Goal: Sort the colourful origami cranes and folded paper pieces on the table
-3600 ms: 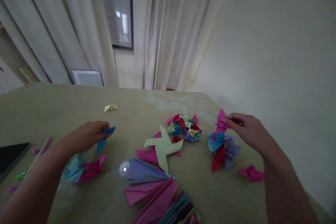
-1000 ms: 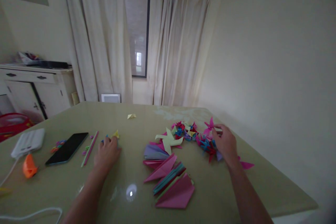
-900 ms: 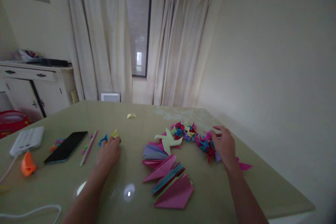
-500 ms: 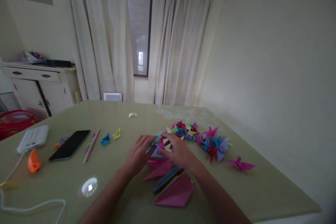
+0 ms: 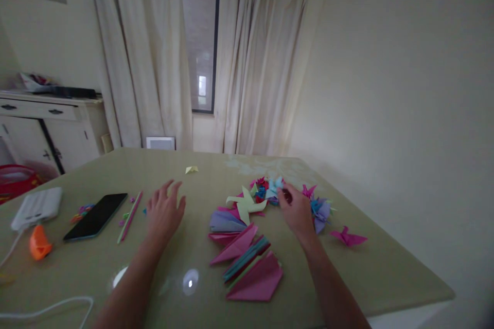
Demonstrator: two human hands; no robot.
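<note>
My left hand hovers open over the olive table, fingers spread, left of the paper stack and touching nothing I can see. My right hand is pinched on a light blue folded paper piece at the pile of small coloured folded pieces. Between the hands lie a pale green paper pinwheel and a fanned stack of pink, purple and teal folded sheets. A cluster of folded paper flowers sits just right of my right hand.
A pink folded crane lies at the right, a small yellow piece farther back. At the left are a black phone, a pink stick, a white power bank, an orange object and a white cable. Curtains and a cabinet stand behind.
Both hands left the paper stack. The right went right to the pile with a light blue piece; the left went left and spread open, now over the small blue and yellow pieces.
</note>
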